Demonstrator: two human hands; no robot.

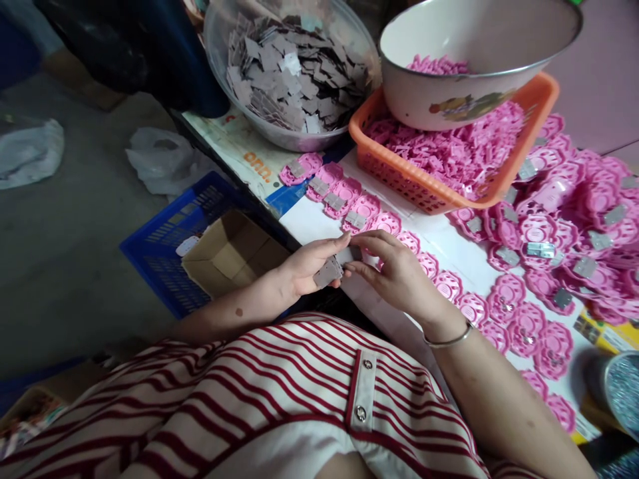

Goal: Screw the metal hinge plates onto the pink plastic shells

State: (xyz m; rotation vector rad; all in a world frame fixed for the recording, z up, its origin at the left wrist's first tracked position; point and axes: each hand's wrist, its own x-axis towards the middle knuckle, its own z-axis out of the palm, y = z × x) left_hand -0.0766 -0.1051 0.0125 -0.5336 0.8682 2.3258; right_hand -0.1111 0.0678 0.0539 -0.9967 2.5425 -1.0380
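Observation:
My left hand (pixel 315 263) is closed around several small grey plates (pixel 328 273), held low in front of my striped shirt. Fingers and thumb of my right hand (pixel 394 266) pinch another grey plate (pixel 348 255) at the top of that stack. Just beyond both hands runs a row of pink plastic pieces (pixel 367 211) on a white sheet. Those at the far end of the row each carry a grey plate (pixel 355 219); the nearer ones in the row show none. A bracelet (pixel 452 338) circles my right wrist.
A clear bowl (pixel 304 141) of grey plates stands at the back. Beside it an enamel basin (pixel 449 106) rests on an orange basket (pixel 409 189) of small pink parts. Pink pieces (pixel 599 206) are heaped at right. A blue crate (pixel 150 256) holding a cardboard box (pixel 234 259) is at left.

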